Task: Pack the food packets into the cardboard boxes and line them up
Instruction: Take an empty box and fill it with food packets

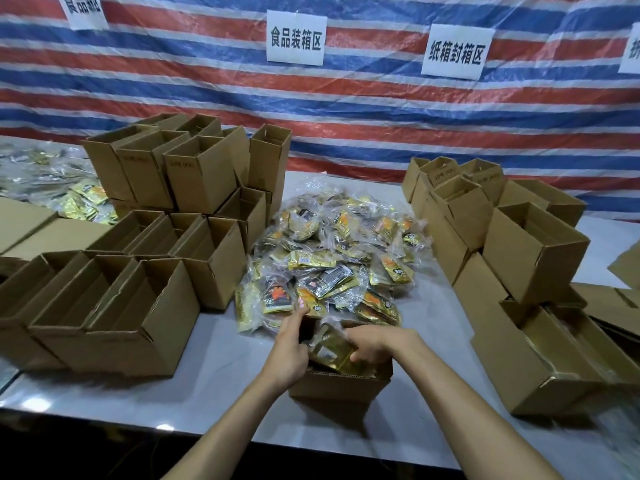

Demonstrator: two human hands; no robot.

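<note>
Bright, even light from overhead; soft glare streaks the plastic tarp (346,109) and the bench (214,382) near its front edge. Wide-angle distortion bows the edges, and the far left blurs.

- The inside of the near box (341,384) is mostly hidden under the left hand (291,351), the right hand (375,342) and a gold packet (330,353)
- The left hand's fingers are out of sight behind that packet, so its grip cannot be told
- Print on the packet pile (332,258) is too blurred to read
- The top-left sign (85,10) and the far-right sign (631,51) are cut off by the frame edges
</note>
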